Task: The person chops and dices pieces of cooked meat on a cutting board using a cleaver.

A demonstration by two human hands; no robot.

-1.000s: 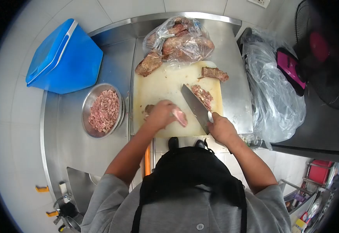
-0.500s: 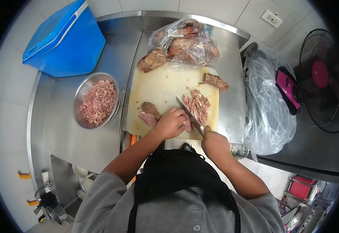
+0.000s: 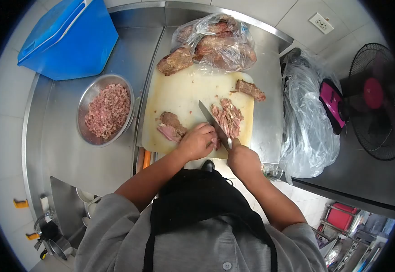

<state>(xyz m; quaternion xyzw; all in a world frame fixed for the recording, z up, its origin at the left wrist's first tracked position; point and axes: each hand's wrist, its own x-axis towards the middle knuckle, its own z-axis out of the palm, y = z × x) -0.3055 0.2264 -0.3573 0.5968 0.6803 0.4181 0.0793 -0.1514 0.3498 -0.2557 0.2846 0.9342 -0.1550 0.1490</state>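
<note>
The left hand (image 3: 198, 142) had now brought the meat piece (image 3: 217, 144) to the cutting board's (image 3: 175, 97) six o'clock, its bent fingers pressing it, while the right hand (image 3: 244, 159) gripped the knife (image 3: 214, 120).

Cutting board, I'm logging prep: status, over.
Right hand gripping knife. Left hand steadying meat piece, fingertips close to blade. Chopped meat right of blade; another chunk at left.

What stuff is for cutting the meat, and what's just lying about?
For cutting:
- knife, in the right hand
- left hand, by the blade
- white board
- sliced meat on the board
- probably the bowl of chopped meat and the bag of big chunks

Seemingly just about:
- blue box
- fan
- clear plastic
</note>
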